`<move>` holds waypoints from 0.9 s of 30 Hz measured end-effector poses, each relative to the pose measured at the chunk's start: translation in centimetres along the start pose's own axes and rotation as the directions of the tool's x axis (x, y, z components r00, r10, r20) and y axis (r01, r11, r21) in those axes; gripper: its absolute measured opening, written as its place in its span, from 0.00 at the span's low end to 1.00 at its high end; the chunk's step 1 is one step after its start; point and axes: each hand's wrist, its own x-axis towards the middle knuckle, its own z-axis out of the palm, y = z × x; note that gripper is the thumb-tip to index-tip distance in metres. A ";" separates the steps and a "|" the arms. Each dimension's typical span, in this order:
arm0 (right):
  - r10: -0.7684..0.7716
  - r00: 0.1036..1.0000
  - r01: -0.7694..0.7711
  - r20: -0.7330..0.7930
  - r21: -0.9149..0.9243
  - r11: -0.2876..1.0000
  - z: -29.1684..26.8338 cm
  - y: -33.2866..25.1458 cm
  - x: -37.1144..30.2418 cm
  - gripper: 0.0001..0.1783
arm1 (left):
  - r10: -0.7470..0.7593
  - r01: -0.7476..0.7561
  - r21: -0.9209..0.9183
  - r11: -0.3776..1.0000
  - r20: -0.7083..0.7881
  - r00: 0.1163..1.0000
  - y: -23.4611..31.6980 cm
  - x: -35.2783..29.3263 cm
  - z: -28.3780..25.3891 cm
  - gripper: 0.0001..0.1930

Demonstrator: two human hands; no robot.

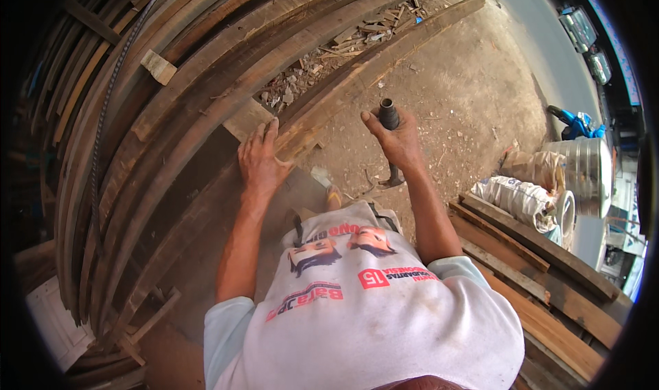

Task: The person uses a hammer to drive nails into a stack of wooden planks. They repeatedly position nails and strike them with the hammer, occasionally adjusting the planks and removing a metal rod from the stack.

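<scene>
My left hand [263, 158] lies against a long timber beam [329, 109], its fingers stretched out and the thumb spread apart. Just past those fingertips is a short pale wood piece [246, 117] set between the beams. In my right hand [401, 142] is a hammer [389, 117], gripped round its dark ribbed handle. The handle's hollow end points up, and the metal head hangs below the fist, over the dirt ground. The hammer is apart from the beam.
Long stacked beams [206, 109] curve along the left, with a small wood block [158, 67] on top. Wood scraps [374, 30] lie behind the near beam. At right are more planks [542, 280], white sacks [515, 196], a metal drum [587, 174] and a blue motorbike [580, 124].
</scene>
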 end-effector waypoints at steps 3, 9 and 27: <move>0.075 0.995 -0.077 0.058 0.029 0.997 1.5 3.5 1.6 0.30 | 0.012 -0.011 0.030 0.999 -0.034 0.999 0.2 -0.3 0.2 0.50; 0.259 0.964 -0.265 0.057 0.212 0.941 5.3 2.8 2.4 0.30 | 0.040 -0.034 0.088 0.996 -0.057 0.998 0.8 -1.8 0.6 0.53; 0.368 0.919 -0.302 -0.139 0.351 0.886 9.0 3.7 1.6 0.27 | -0.063 0.431 -0.112 0.895 0.926 0.371 -14.2 1.0 -6.3 0.50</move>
